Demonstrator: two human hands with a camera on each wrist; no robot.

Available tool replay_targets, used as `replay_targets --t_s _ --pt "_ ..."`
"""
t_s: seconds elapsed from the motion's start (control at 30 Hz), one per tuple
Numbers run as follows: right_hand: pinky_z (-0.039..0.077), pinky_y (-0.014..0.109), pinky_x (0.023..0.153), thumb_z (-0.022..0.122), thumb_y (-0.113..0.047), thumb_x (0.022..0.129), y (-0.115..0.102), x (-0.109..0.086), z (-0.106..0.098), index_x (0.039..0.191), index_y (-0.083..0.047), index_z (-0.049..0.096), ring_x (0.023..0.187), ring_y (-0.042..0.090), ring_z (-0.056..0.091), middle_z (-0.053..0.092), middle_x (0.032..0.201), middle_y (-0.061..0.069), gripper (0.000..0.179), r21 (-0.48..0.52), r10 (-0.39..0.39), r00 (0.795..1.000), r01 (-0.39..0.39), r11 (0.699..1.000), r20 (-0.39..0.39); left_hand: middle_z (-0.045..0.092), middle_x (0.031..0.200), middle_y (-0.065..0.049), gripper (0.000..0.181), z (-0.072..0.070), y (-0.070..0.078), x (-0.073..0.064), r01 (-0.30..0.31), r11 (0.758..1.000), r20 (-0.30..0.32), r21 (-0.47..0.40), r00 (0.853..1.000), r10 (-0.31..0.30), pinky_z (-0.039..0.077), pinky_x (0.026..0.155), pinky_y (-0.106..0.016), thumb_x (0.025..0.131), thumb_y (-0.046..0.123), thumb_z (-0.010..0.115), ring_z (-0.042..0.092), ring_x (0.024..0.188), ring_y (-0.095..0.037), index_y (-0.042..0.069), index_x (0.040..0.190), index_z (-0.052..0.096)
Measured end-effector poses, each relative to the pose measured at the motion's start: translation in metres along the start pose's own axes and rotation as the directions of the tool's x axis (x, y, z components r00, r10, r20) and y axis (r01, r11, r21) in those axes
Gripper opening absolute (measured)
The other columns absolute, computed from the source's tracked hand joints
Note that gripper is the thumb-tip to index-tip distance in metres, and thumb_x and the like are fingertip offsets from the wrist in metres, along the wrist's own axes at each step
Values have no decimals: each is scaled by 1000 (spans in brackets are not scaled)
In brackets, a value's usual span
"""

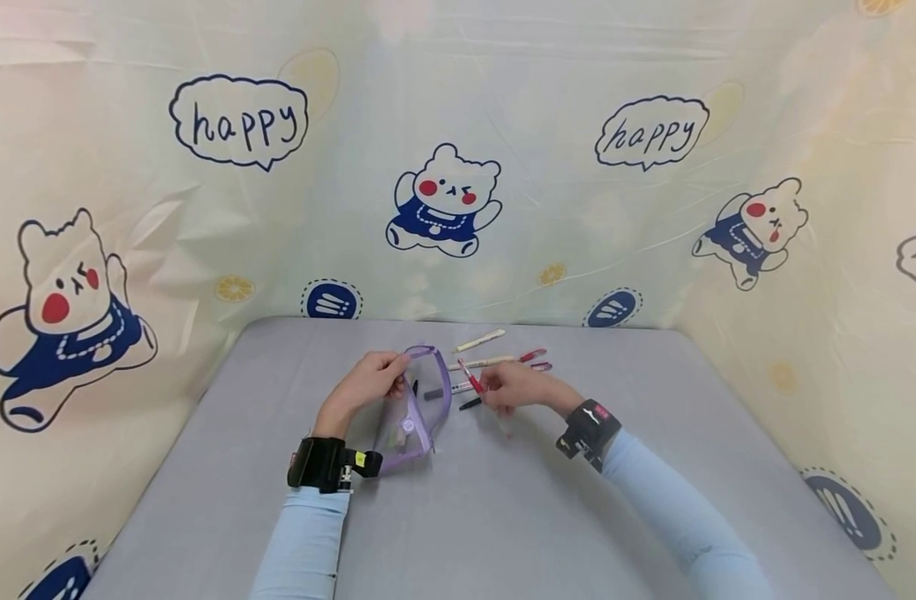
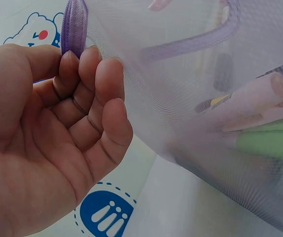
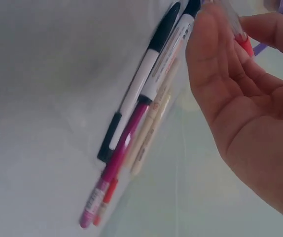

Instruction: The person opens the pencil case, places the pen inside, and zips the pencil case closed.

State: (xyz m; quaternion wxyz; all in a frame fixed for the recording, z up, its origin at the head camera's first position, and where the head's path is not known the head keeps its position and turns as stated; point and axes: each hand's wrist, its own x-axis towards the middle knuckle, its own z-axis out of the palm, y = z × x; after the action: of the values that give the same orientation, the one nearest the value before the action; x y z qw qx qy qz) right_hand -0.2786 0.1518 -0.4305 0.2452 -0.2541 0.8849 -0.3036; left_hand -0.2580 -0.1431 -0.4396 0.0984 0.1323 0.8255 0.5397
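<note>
My left hand [image 1: 363, 385] pinches the zippered edge of a see-through mesh pencil pouch [image 1: 444, 398] with purple trim, thumb against fingertips. The pouch's mouth is spread open, facing right. Through the mesh in the left wrist view show a pale pink capped pen [image 2: 260, 101] and a green one [image 2: 272, 138] inside. Just right of the mouth, my right hand [image 1: 521, 386] holds a red pen [image 1: 473, 380] with a clear barrel between thumb and fingers, its upper end tilted toward the pouch. The fingers hide part of this pen.
Loose pens lie on the grey table [image 1: 578, 517] behind and beside my right hand: a cream pen [image 1: 480, 340] farthest back, a red-ended pen [image 1: 533, 355], a magenta pen [image 3: 117, 155] and a black-and-white pen [image 3: 136, 91]. A printed cloth [image 1: 548, 208] hangs behind the table.
</note>
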Motion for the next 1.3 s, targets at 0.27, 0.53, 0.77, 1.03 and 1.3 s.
replay_targets --t_s 0.27,0.53,0.77,1.03,1.3 --pt "59 33 68 57 -13 98 0 7 2 105 -4 55 69 18 69 66 83 8 12 441 3 998 -27 897 55 58 70 -3 39 1 0 1 -4 1000 -16 -3 1000 4 48 60 -28 106 26 45 56 62 -15 2 77 56" --pt "59 30 65 54 -12 100 -15 20 12 101 -4 52 66 15 67 64 79 7 9 688 -21 991 -76 722 131 58 70 -3 40 -1 -1 1 -13 1000 -35 -16 999 12 49 60 -30 105 26 46 55 62 -14 -1 78 56" --pt "58 30 62 52 -8 101 -18 31 21 105 6 51 63 16 67 63 75 6 15 770 -17 989 -104 629 147 58 71 -4 40 -1 1 0 5 1000 -33 -17 999 -6 50 62 -30 105 28 46 57 63 -17 1 78 56" --pt "58 30 62 51 -10 101 -22 38 25 102 1 52 64 16 67 64 76 6 11 795 -50 985 -103 598 165 58 71 -4 39 -1 5 1 2 1000 -35 -8 999 -2 48 61 -29 105 26 45 56 63 -16 1 77 55" --pt "59 31 64 53 -13 101 -28 51 32 106 1 53 66 17 68 64 78 6 14 778 -10 981 -147 611 194 60 73 -7 40 -1 6 -1 21 1000 -45 -5 999 -22 48 62 -29 105 27 47 57 65 -20 -2 79 56"
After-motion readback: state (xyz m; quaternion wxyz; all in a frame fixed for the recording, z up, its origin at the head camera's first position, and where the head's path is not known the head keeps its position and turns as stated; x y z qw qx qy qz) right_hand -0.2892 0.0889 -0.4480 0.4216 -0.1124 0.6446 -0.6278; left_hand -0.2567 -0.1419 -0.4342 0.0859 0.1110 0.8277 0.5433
